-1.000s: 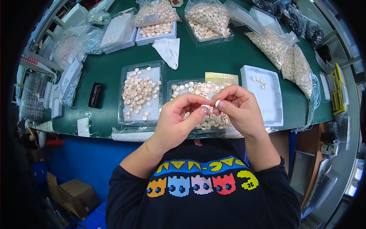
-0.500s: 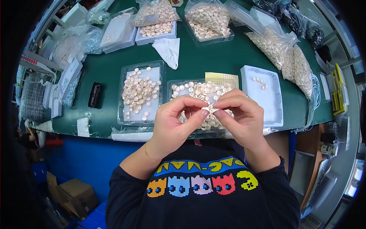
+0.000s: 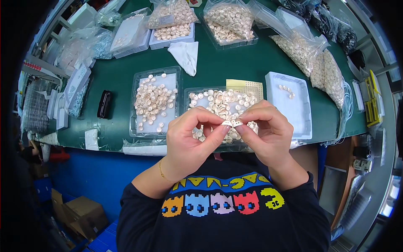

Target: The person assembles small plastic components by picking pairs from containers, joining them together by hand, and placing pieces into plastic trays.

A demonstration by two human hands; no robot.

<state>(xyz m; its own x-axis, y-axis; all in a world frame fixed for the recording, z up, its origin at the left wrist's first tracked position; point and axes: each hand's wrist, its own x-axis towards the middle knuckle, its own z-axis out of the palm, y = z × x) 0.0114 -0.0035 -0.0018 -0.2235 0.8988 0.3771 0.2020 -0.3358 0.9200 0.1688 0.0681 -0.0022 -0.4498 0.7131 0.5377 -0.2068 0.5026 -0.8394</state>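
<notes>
My left hand [image 3: 191, 140] and my right hand [image 3: 266, 132] meet in front of my chest, fingertips pinched together on a small white ring-shaped part [image 3: 231, 123]. Both thumbs and forefingers press on it from either side. Right behind the hands lies a clear tray [image 3: 189, 93] heaped with several of the same pale parts. To its left stands a second clear tray [image 3: 138, 126] with more parts spread over a white liner. A white tray [image 3: 294, 111] at the right holds only a few parts near its far end.
The green table [image 3: 222, 67] carries bags of pale parts [image 3: 312, 54] at the back right, more filled trays [image 3: 228, 23] at the back, a folded white cloth [image 3: 184, 54], a small black object [image 3: 104, 104] at the left and stacked clear boxes [image 3: 75, 86]. Cardboard boxes [image 3: 79, 212] sit on the floor.
Both hands have come slightly lower and closer together over the middle tray, and the fingertips have shifted their pinch on the small white part.
</notes>
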